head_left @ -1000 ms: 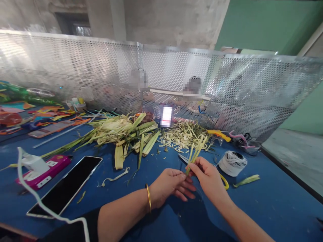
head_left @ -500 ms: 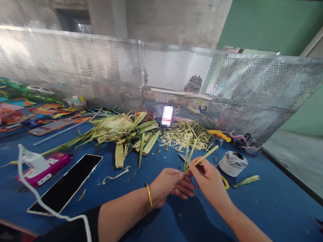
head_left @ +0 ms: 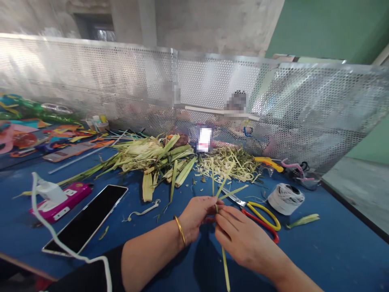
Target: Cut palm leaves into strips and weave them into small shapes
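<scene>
Narrow green-yellow leaf strips [head_left: 225, 180] fan upward from between my two hands, and one strip [head_left: 225, 267] hangs down below them. My left hand [head_left: 199, 215], with a gold bangle at the wrist, pinches the strips where they meet. Close against it, my right hand [head_left: 240, 231] has its fingers closed on the strips just below the crossing. Its back faces me and hides part of the fingertips. Scissors [head_left: 258, 219] with yellow and red handles lie behind my right hand, beside a ball of white string [head_left: 285, 199].
A heap of leaves [head_left: 148, 156] and a pile of shredded scraps [head_left: 227, 164] lie ahead, before a perforated metal screen [head_left: 121, 85]. To the left are a dark tablet-like device [head_left: 88, 219] and a magenta power strip [head_left: 68, 202] with a white cable [head_left: 50, 227].
My right hand has moved lower and turned its back to me. A strip now hangs below the hands. The scissors have come into fuller view.
</scene>
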`<state>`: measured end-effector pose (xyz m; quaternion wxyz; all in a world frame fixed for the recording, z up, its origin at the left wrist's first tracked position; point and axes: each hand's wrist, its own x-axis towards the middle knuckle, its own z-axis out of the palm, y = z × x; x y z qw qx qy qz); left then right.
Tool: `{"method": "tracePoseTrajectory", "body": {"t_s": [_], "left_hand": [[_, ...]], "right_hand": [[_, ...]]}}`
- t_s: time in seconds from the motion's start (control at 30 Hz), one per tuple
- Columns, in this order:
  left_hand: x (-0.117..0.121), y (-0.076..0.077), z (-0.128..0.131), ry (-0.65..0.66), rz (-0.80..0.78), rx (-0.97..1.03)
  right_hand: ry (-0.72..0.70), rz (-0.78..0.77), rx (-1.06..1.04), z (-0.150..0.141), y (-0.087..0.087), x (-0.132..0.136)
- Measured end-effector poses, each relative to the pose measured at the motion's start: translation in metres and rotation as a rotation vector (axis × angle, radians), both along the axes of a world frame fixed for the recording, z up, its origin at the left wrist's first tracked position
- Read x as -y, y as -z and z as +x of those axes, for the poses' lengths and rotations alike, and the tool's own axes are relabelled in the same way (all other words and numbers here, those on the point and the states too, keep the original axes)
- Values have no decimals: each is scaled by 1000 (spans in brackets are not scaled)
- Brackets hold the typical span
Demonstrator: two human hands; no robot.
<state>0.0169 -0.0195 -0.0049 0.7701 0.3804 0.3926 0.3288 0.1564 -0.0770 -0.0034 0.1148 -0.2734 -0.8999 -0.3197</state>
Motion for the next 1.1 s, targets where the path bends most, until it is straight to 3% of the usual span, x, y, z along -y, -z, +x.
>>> {"method": "tracePoseTrajectory", "body": {"t_s": [0.1,0.2,0.33,0.4,0.47,0.57,0.73,0.87,0.93,1.03,1.1], "left_hand": [[-2,0,0,-25,48,-50],[-5,2,1,-37,98,-37],[-6,1,2,51,151,7],[-5,1,2,115,147,32],[-4,1,3,138,128,52],[-5,2,3,137,100,54],[-6,0,2,86,66,6],[-5,-4,0,95,-33,47],[-5,-6,0,82,-58,46],[-6,-9,-1,22,-56,18],[-6,-9,-1,-7,-68,17]], "right_hand": [[-11,0,19,-4,2,0],[-31,-25,-131,0,-2,-1],[213,88,-444,16,-9,-8],[328,97,-486,23,-10,-13],[358,25,-448,28,-9,-16],[352,-68,-397,30,-7,-17],[363,-76,-392,29,-2,-17],[390,-154,-526,33,4,-21],[385,-96,-570,31,2,-20],[264,0,-439,21,-5,-11],[103,-77,-246,10,-7,-4]]}}
